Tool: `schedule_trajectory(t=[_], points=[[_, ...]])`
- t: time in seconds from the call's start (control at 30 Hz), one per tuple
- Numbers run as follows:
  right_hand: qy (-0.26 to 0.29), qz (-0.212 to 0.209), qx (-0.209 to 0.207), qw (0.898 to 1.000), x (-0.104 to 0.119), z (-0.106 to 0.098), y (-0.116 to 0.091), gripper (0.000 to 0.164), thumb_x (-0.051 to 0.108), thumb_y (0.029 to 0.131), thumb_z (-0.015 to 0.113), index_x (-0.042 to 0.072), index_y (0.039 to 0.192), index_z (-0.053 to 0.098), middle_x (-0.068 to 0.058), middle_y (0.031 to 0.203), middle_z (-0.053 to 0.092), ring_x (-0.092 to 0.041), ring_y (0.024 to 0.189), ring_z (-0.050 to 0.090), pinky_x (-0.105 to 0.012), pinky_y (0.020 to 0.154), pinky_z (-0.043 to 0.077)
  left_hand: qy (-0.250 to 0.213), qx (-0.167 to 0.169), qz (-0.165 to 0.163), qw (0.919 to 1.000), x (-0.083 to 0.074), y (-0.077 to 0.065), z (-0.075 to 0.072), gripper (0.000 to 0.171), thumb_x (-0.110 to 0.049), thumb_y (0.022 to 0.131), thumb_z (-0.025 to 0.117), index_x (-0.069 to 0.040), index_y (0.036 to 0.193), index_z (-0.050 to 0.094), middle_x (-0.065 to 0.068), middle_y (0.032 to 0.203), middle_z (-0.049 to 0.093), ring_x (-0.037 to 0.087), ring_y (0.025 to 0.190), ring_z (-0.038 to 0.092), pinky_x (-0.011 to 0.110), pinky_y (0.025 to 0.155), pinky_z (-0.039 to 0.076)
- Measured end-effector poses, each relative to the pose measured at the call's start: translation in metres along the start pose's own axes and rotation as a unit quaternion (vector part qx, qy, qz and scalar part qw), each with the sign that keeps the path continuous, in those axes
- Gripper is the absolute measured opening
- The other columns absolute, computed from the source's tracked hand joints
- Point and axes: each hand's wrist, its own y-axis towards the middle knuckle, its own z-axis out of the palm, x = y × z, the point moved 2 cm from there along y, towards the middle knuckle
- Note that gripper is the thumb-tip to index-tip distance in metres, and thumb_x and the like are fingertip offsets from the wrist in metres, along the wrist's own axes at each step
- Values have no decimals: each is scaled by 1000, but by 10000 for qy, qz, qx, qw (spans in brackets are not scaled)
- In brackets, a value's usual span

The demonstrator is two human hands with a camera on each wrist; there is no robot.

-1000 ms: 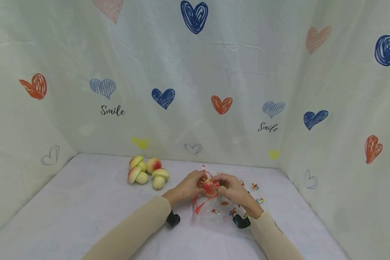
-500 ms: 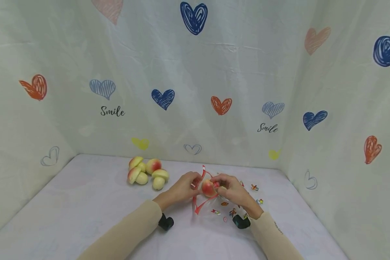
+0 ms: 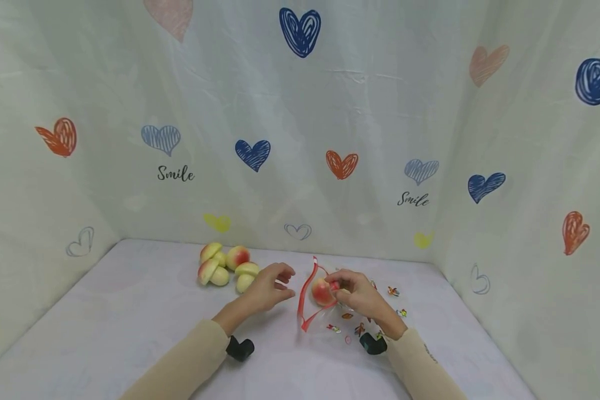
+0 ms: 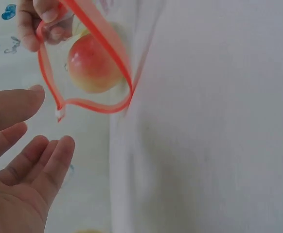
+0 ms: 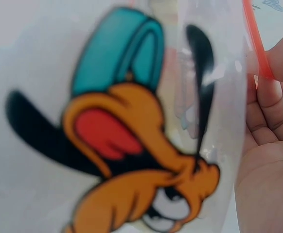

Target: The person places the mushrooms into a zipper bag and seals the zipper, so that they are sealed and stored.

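A clear zip bag with a red-orange zip edge (image 3: 302,303) stands mouth-wide on the table, printed with small cartoon figures. My right hand (image 3: 357,291) pinches its edge on the right side. Through the mouth, a round red-and-yellow toy (image 4: 95,63) shows inside the bag; the rest of its form is hidden. To the left of the bag my left hand (image 3: 267,286) hovers apart from it, fingers loosely bent and holding nothing. In the right wrist view a printed cartoon dog (image 5: 132,136) on the bag fills most of the picture.
Several toy mushrooms (image 3: 219,276) with yellow and red caps are grouped at the table's back left, one partly behind my left hand. A white curtain (image 3: 300,111) printed with hearts walls in the back and sides of the white table (image 3: 145,311).
My left hand has let go of the round toy and drawn back left, away from the bag. The toy stays in the bag. My right hand keeps its grip on the edge.
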Motion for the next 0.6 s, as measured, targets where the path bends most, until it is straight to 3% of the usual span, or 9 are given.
schedule_trajectory(t=[0.27, 0.4, 0.6], points=[[19, 36, -38, 10000, -2, 0, 0, 28, -5, 86, 57, 4, 111, 66, -8, 100, 61, -21, 88, 56, -25, 80, 50, 254, -305, 88, 9992, 5, -9, -15, 38, -6, 80, 76, -4, 114, 59, 5, 105, 57, 30, 99, 58, 36, 84, 53], [-29, 54, -44, 10000, -2, 0, 0, 29, -8, 85, 57, 2, 111, 65, -11, 103, 62, -21, 89, 57, -25, 80, 50, 469, -533, 1, 9975, 6, -10, -21, 38, -9, 79, 78, -9, 112, 61, 2, 104, 59, 24, 96, 59, 36, 84, 52], [-34, 42, 38, 10000, 11, 1, -1, 29, -11, 85, 56, -6, 113, 63, -22, 107, 61, -27, 90, 56, -26, 80, 50, 514, -785, -43, 9956, 7, -10, -31, 37, -7, 78, 78, -8, 111, 61, 2, 106, 60, 20, 99, 57, 39, 86, 51]])
